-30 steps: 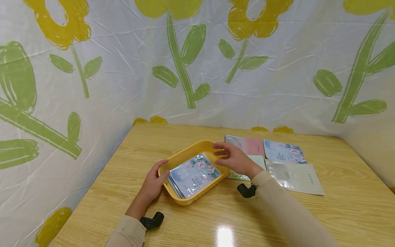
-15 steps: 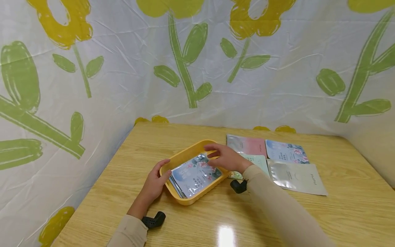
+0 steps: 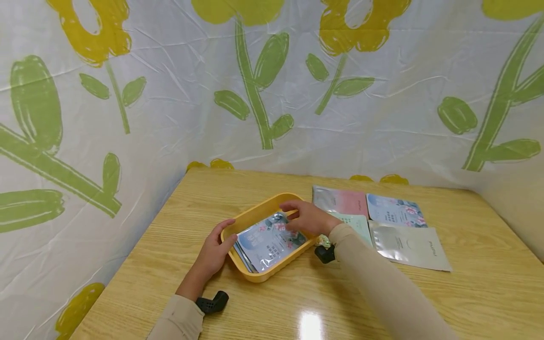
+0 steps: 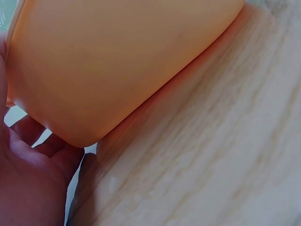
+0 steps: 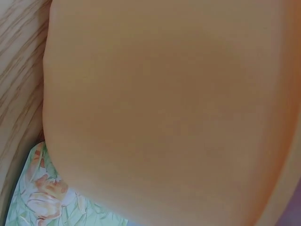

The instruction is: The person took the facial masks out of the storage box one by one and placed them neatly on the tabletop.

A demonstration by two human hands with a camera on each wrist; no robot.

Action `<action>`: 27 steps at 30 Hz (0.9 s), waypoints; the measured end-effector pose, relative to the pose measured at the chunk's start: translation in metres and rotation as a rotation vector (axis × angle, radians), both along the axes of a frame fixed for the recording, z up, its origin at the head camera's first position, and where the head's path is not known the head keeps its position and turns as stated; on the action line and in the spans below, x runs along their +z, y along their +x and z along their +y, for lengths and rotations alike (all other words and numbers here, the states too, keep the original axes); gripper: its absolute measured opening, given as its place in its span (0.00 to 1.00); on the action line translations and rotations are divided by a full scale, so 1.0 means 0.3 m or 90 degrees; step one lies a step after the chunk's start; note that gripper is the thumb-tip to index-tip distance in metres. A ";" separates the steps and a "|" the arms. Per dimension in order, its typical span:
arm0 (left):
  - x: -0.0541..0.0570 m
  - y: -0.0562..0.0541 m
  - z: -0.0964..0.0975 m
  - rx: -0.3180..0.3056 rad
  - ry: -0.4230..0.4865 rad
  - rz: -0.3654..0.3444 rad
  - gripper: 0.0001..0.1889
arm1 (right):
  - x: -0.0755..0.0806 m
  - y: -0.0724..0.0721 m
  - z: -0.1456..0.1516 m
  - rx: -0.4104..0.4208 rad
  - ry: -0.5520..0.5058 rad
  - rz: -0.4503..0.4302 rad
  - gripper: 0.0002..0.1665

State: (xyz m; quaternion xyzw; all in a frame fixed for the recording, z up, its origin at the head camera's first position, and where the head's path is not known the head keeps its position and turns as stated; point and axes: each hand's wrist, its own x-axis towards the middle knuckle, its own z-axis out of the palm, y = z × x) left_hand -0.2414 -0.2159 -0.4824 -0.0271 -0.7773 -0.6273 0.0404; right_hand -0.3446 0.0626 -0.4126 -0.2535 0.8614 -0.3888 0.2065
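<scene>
A yellow plastic basket (image 3: 282, 265) sits at an angle on the table, holding a small stack of flat sachets. The topmost sachet (image 3: 259, 245) is blue with pink flowers. My left hand (image 3: 213, 248) grips the basket's left end, thumb over the rim and fingers outside; in the left wrist view its fingers (image 4: 59, 153) lie against the basket wall (image 4: 113, 61). My right hand (image 3: 310, 218) reaches over the right end, its bent fingers at the top sachet's far right corner. I cannot tell whether they pinch it. The right wrist view is mostly basket wall (image 5: 164, 103).
Right of the basket lie a pink-and-silver sachet (image 3: 344, 200), a blue floral one (image 3: 397, 210), a pale green one (image 3: 359, 225) partly under the right forearm, and a silvery white one (image 3: 412, 245). A flower-printed cloth (image 3: 170, 94) hangs behind the wooden table (image 3: 255, 311).
My right hand has moved left and inward, from above the basket's right end onto the top sachet's corner. The left hand and the basket have stayed in place.
</scene>
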 end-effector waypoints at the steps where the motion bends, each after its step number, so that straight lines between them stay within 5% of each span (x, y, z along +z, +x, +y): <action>1: 0.000 0.000 -0.001 0.001 -0.003 0.001 0.24 | 0.002 0.000 -0.003 -0.001 0.006 -0.004 0.38; 27: 0.000 0.001 -0.002 0.007 -0.020 -0.002 0.24 | -0.002 -0.014 -0.030 -0.028 0.071 -0.034 0.38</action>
